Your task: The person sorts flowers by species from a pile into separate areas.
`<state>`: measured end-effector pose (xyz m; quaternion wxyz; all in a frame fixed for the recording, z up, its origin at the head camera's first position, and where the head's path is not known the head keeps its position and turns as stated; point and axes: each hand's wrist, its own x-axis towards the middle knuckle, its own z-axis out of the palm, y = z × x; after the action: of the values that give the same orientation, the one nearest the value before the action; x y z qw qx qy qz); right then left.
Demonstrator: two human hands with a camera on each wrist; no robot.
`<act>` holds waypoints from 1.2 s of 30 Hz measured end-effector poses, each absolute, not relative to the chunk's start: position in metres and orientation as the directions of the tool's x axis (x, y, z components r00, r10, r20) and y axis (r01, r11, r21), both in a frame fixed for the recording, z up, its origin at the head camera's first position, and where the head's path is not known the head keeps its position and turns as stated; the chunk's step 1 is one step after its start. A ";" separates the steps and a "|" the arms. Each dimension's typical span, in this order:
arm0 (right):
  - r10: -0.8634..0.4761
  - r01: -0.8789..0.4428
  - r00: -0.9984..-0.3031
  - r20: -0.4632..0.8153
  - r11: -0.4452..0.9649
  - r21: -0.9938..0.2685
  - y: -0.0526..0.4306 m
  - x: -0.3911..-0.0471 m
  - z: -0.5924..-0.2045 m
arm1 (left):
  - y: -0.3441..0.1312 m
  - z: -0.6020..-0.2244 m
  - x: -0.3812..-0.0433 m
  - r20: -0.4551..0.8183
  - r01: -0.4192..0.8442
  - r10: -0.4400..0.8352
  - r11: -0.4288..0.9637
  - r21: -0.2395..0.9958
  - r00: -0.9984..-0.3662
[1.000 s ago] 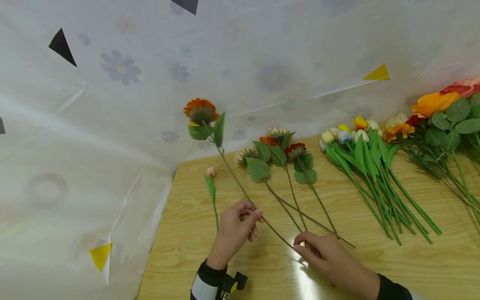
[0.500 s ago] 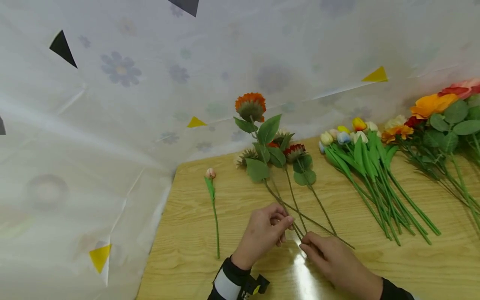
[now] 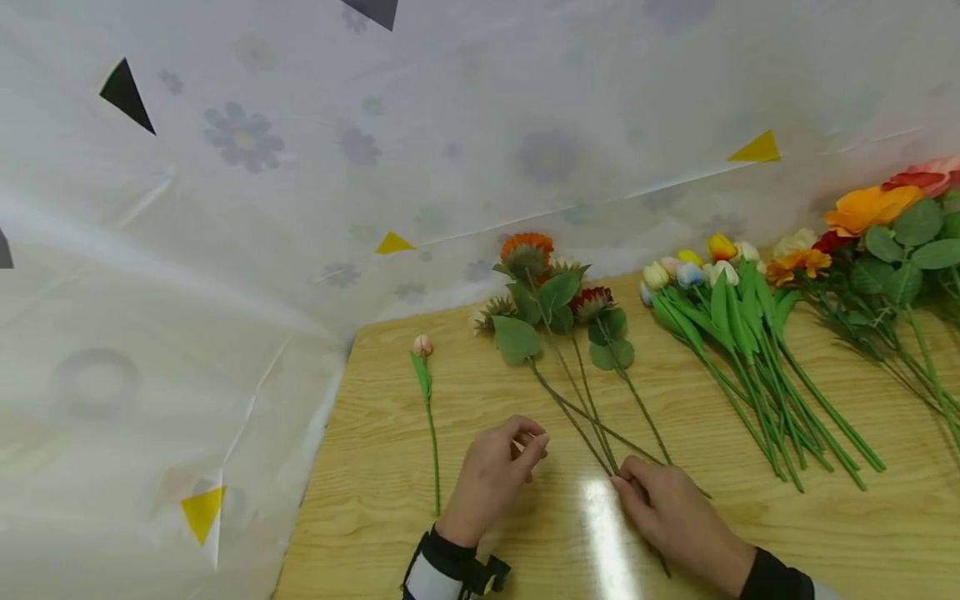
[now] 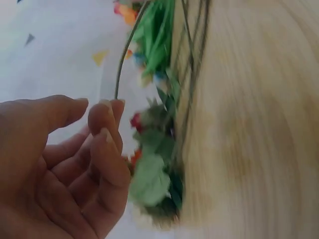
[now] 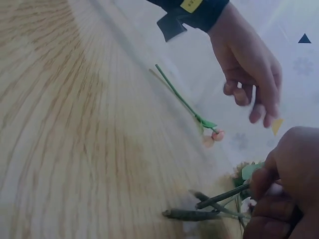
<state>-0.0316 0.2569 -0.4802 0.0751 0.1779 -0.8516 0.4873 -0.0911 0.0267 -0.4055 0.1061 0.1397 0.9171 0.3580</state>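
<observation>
My right hand [image 3: 678, 508] pinches the stem of an orange flower [image 3: 527, 254] near its lower end, and the stem's tail sticks out below the hand. That bloom lies over a group of long-stemmed flowers, among them a dark red flower [image 3: 592, 300] and a cream flower [image 3: 495, 310], with crossing stems. To the left, my left hand [image 3: 495, 471] is off the stem, its fingers loosely bent. In the left wrist view a gap shows between the left thumb [image 4: 70, 112] and fingers. Stem ends [image 5: 224, 195] show by the right fingers in the right wrist view.
A single pink tulip [image 3: 423, 375] lies at the left of the wooden table [image 3: 360, 500]. Farther right lie a bundle of tulips [image 3: 738, 333] and a pile of large leafy flowers [image 3: 873, 208]. A white patterned sheet [image 3: 450, 108] hangs behind.
The orange flower swung right, then came down onto the other flowers. My left hand moved right along with it, then let go of the stem and drew back left. The right hand shifted slightly right.
</observation>
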 end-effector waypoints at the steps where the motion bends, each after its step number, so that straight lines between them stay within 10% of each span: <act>1: -0.240 -0.351 -0.934 0.266 0.470 -0.809 0.258 -0.032 -0.482 | 0.020 -0.406 -0.091 -0.090 0.171 0.304 0.728 0.665 -0.948; 11: -0.318 -0.175 -0.948 -0.008 0.544 -0.821 0.265 -0.041 -0.482 | -0.046 -0.417 -0.088 0.179 0.078 0.029 0.958 0.276 -0.983; 20: -0.315 -0.193 -0.949 -0.002 0.585 -0.788 0.262 -0.043 -0.484 | -0.066 -0.429 -0.080 0.041 -0.109 -0.112 0.992 0.069 -0.993; 36: -0.313 -0.300 -0.936 0.160 0.473 -0.828 0.263 -0.035 -0.477 | -0.070 -0.427 -0.091 -0.080 -0.107 -0.081 0.905 0.412 -0.994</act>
<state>-0.0349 0.2632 -0.4768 -0.0070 0.1787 -0.8583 0.4810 -0.0914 -0.0700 -0.4270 0.0304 -0.0480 0.9754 0.2128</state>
